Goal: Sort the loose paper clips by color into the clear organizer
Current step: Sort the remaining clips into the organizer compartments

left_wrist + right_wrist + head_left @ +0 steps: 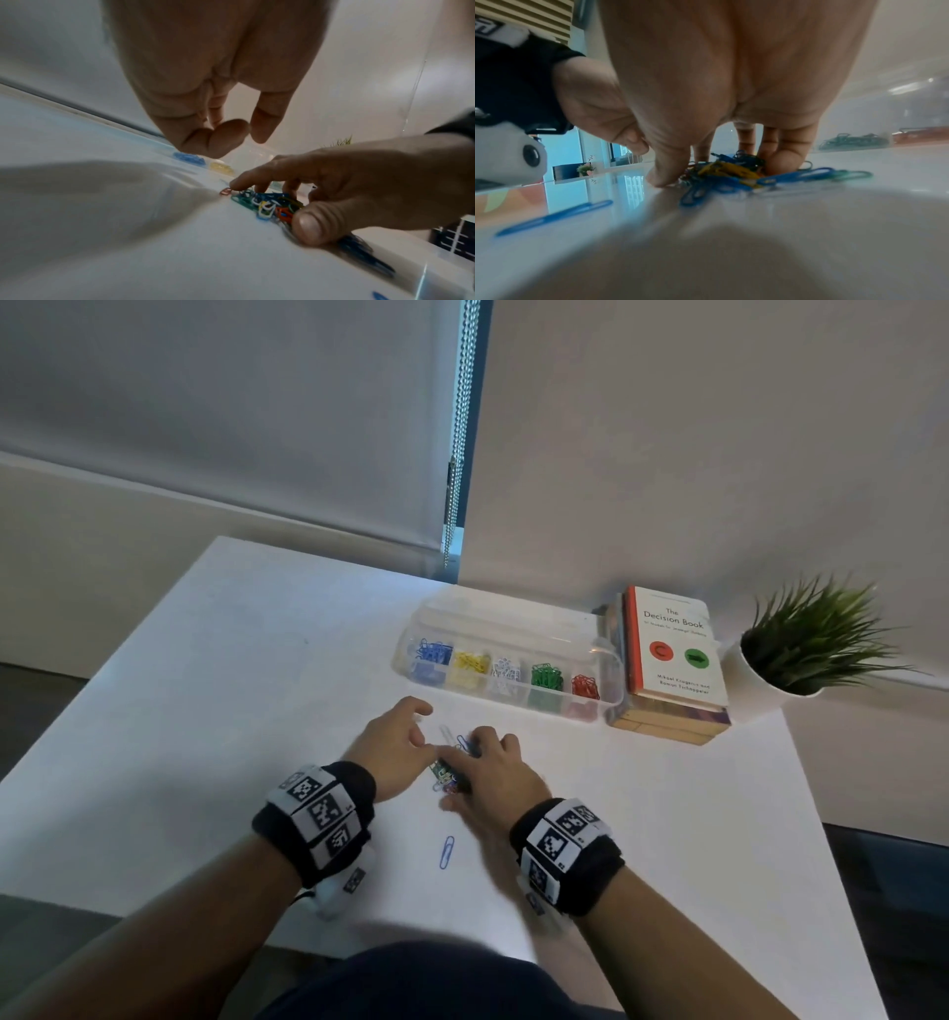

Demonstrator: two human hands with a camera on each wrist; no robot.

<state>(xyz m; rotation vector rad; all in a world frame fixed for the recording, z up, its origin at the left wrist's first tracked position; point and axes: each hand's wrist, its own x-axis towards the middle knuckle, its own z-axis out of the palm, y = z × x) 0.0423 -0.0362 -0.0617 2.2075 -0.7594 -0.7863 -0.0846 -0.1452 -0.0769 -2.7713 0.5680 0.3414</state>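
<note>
A small pile of mixed-colour paper clips (445,775) (267,203) (726,172) lies on the white table (205,711). My right hand (477,762) (718,170) (272,205) claws round it, with the thumb on the near side and the fingers on the far side. My left hand (423,729) (248,135) hovers just left of the pile, fingers loosely curled and holding nothing. One blue clip (447,852) (554,217) lies alone nearer to me. The clear organizer (611,670) (859,140) stands beyond, lid open, holding blue, yellow, white, green and red clips in separate compartments.
A stack of books (672,649) sits against the organizer's right end. A potted plant (816,639) stands at the table's far right corner. The table's front edge runs close to my body. Wall and blind lie behind.
</note>
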